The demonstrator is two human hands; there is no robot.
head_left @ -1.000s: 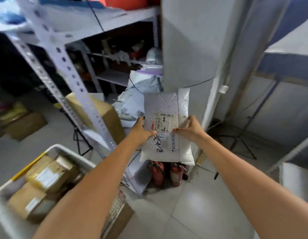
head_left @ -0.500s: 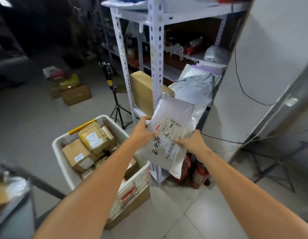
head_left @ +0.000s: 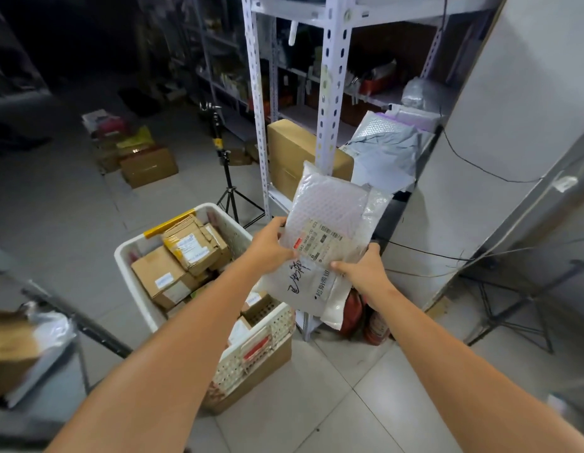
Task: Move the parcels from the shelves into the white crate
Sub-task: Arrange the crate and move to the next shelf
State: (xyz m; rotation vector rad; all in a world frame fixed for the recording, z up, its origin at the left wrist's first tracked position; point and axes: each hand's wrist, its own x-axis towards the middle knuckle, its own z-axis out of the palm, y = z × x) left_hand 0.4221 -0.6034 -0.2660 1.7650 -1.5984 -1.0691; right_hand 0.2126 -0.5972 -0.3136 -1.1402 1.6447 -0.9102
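Bubble mailer (head_left: 330, 210) still pinched by left hand (head_left: 271, 243) and right hand (head_left: 365, 271) — near white crate (head_left: 137, 295), barely shifted

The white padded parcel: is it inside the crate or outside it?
Outside. The left hand and the right hand hold the parcel up in the air, beside the white crate, which contains cardboard boxes.

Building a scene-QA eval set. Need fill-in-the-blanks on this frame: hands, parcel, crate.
1. The bubble mailer is gripped by ____ hands, the left hand and the right hand.
2. In the head view, the white crate stands to the ____ of the bubble mailer.
3. The boxes inside the white crate are made of ____.
Missing words: both; left; cardboard.
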